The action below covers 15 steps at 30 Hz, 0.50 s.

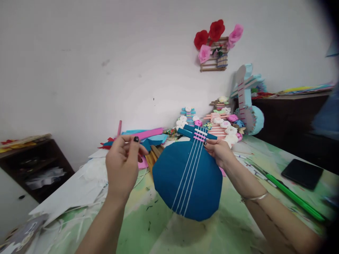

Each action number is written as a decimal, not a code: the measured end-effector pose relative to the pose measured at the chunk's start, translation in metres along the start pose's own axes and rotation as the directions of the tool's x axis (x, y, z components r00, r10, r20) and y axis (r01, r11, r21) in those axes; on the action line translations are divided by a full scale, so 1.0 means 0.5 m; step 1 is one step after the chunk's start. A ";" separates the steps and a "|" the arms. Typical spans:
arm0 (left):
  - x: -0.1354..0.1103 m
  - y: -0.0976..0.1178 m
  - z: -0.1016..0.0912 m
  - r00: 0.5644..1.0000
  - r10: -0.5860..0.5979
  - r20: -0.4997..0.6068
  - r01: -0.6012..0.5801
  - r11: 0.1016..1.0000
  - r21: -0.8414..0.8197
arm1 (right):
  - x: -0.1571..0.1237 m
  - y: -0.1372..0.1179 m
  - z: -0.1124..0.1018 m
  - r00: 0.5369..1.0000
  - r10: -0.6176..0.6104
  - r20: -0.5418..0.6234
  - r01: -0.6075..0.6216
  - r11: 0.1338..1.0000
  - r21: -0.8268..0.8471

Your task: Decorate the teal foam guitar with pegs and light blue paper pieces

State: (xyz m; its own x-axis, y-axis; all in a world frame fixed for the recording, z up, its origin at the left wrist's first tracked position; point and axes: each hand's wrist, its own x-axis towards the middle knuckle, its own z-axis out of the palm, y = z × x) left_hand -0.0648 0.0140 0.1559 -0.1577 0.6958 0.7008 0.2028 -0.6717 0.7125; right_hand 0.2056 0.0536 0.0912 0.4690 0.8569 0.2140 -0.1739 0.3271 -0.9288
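A blue craft lute (pixel 177 176) with a rounded body stands out in front of me, its neck tilted up. White strings run down its face, and pink and white strips cross the neck. My right hand (pixel 219 150) grips the lute at the neck, below one of the blue pegs. To the left of the lute, my left hand (pixel 123 158) is raised and apart from it. Its fingers are curled and closed near the thumb; whether something small is between them is hidden.
White sheets (pixel 76 180) and paper strips cover the table's left side. Coloured paper (pixel 148 133) and paper-flower crafts (pixel 225 123) stand along the wall. A green cutter (pixel 293 197), pens and a black phone (pixel 302 174) lie at right. A light-blue craft instrument (pixel 255 120) leans behind.
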 end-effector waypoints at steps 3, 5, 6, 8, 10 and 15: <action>0.002 0.006 -0.010 0.992 0.066 -0.108 -0.074 0.995 -0.073 | 0.008 0.031 0.002 0.992 0.119 -0.042 -0.118 0.992 0.042; 0.005 0.002 -0.013 0.994 0.083 -0.074 -0.080 0.996 0.046 | 0.005 0.046 0.009 0.986 0.165 -0.038 -0.163 0.985 0.061; 0.007 -0.003 -0.010 0.997 0.074 -0.001 -0.073 0.988 0.140 | 0.002 0.052 0.014 0.984 0.178 -0.031 -0.176 0.982 0.068; 0.012 -0.025 0.002 0.983 0.034 0.180 -0.091 0.942 0.323 | -0.005 0.058 0.022 0.982 0.186 -0.018 -0.184 0.980 0.075; 0.015 -0.054 0.024 0.950 -0.005 0.312 -0.143 0.882 0.449 | -0.014 0.058 0.032 0.985 0.173 -0.007 -0.172 0.982 0.073; 0.004 -0.115 0.076 0.937 -0.119 0.329 -0.077 0.848 0.525 | -0.051 0.040 0.062 0.994 0.103 0.036 -0.105 0.993 0.056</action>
State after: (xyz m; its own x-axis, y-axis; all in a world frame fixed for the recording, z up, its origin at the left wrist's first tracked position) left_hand -0.0401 0.0637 0.1153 0.1458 0.8153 0.5604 0.6915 -0.4891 0.5316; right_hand 0.1635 0.0505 0.0766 0.4172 0.8997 0.1282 -0.2706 0.2576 -0.9276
